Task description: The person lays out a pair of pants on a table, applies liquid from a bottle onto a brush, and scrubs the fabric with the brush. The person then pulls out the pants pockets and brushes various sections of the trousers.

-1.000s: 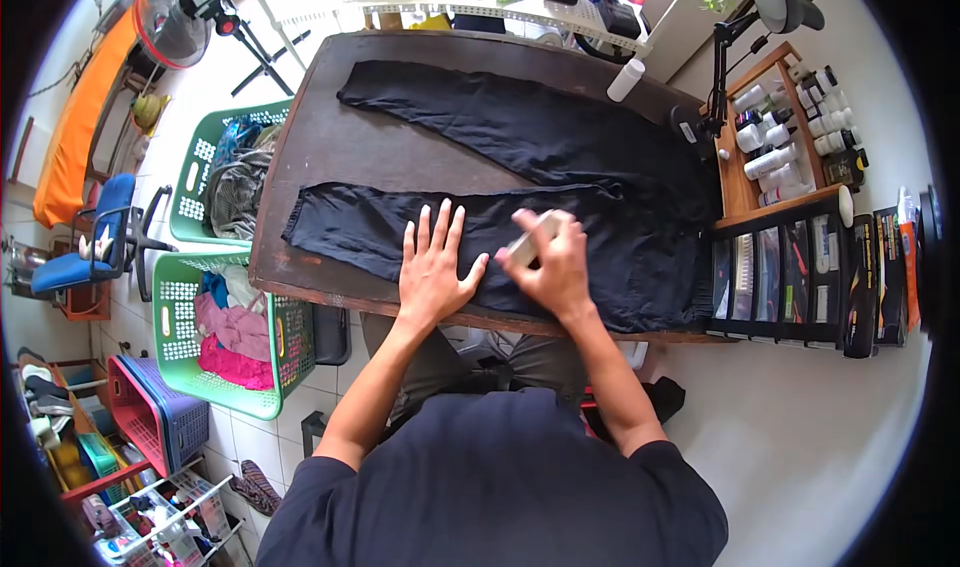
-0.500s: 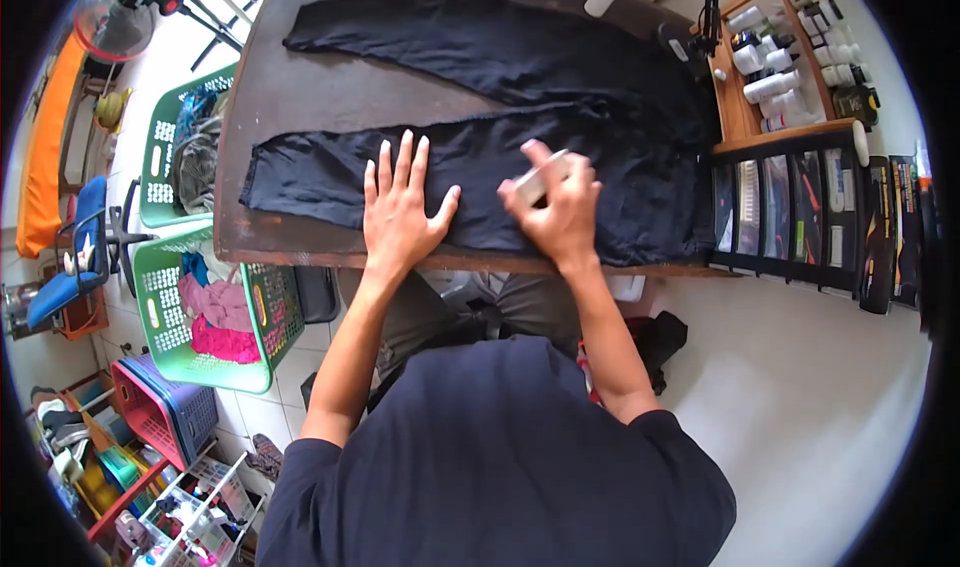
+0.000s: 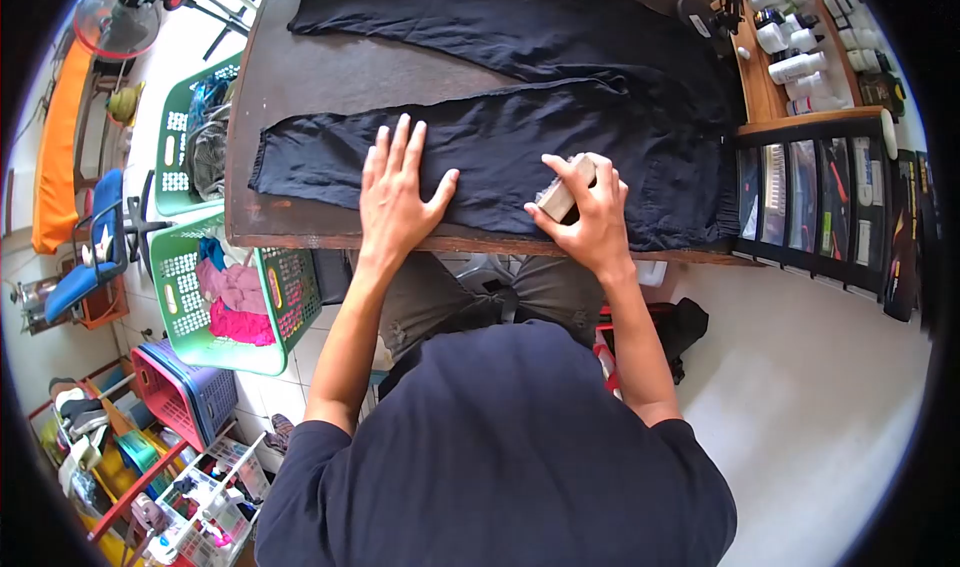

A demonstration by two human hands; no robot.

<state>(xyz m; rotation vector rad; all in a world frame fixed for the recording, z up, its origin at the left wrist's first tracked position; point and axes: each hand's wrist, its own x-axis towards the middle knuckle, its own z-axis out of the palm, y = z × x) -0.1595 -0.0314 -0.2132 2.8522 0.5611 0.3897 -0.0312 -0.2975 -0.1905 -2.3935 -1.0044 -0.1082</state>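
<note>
Black trousers [image 3: 640,102], creased, waistband gathered; left hand [image 3: 397,197] spread flat on nearer leg [image 3: 325,155], right hand [image 3: 597,219] curled round pale block [image 3: 557,200].

L side: green bskt [image 3: 177,152] w/ dk clothes [image 3: 211,157]; 2nd green bskt [image 3: 187,312] w/ pink garments [image 3: 238,319] just beside, on tiled flr [image 3: 262,395]. Red & purple crates [image 3: 215,382] nearby. Blue chair [image 3: 105,217] nr orange cover [image 3: 62,157]; fan [image 3: 117,19] at top L. R side: wooden rack [image 3: 815,118] w/ white btls [image 3: 797,67], blk drawer unit [image 3: 851,207] just beside.
</note>
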